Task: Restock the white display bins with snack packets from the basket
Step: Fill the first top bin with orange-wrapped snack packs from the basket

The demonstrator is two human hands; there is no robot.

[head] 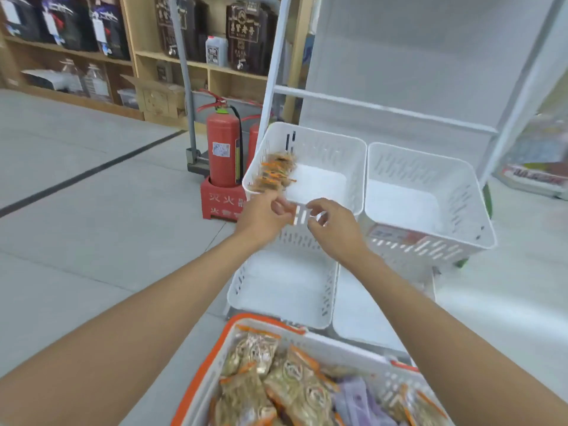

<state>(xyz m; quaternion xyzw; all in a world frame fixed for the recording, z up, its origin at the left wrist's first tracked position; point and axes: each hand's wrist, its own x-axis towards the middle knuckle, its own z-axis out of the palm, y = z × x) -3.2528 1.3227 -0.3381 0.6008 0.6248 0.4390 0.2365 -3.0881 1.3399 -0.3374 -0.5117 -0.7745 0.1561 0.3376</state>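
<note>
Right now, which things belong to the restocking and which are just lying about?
Job: snack packets in the left hand, right hand, basket, white bins.
Lying about: fire extinguisher, wooden shelves, cardboard box.

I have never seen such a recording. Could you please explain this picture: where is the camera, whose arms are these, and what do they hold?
There is no machine here. A person wears a camera on the head, so you see their own arms from above. The left hand reaches towards blurred snack packets in the upper left white bin; the blur hides whether it grips them. The right hand, fingers loosely curled, holds nothing visible. In front, an orange-rimmed basket holds more packets. A red fire extinguisher stands on the floor.
</note>
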